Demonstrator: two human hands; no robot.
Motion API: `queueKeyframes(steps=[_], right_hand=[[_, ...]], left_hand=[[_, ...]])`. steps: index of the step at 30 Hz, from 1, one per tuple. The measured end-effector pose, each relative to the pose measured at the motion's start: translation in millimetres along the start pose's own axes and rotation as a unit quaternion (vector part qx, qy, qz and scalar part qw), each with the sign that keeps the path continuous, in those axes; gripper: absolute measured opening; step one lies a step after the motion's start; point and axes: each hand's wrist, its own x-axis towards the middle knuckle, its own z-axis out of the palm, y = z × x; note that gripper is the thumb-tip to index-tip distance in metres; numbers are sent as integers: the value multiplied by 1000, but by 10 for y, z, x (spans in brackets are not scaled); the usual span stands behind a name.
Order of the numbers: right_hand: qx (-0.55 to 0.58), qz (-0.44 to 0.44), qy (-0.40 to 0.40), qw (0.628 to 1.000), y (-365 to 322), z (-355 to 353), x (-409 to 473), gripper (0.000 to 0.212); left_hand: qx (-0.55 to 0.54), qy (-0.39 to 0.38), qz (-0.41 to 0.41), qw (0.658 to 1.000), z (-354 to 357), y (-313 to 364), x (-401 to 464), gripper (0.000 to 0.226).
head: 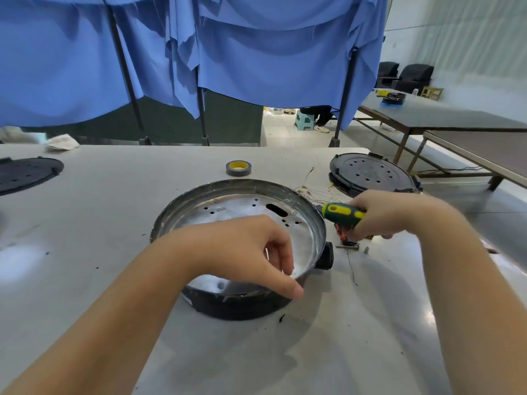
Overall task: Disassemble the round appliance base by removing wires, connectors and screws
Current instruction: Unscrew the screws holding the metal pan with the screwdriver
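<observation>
Nearby, tape roll [238, 168], black lid [370, 173], perhaps loose screws [366, 250].

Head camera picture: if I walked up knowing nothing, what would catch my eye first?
Most likely the round shiny metal appliance base with black underside, in the middle of the pale grey table, with the left hand at its near rim. Just right of it, the right hand grips a green and yellow screwdriver. Behind everything, blue cloth curtains fill the top of the view.
</observation>
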Motion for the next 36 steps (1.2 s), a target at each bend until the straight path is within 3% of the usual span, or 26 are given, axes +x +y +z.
queueKeyframes(steps=[5,16,23,27,36], right_hand=[[-1,29,-31,999,35,134,145,25],[-46,45,-15,998,27,189,186,32],[-6,33,-5,999,17,134,152,36],[7,9,18,1000,-34,69,94,37],[-1,-21,52,998,-104,-65,-67,40]], left_hand=[[8,-3,-5,1000,26,-13,15,27],[41,-4,-14,999,72,51,0,24],[218,30,-29,975,241,167,-22,36],[279,63,-13,958,295,181,21,16],[245,89,9,965,201,141,0,28]])
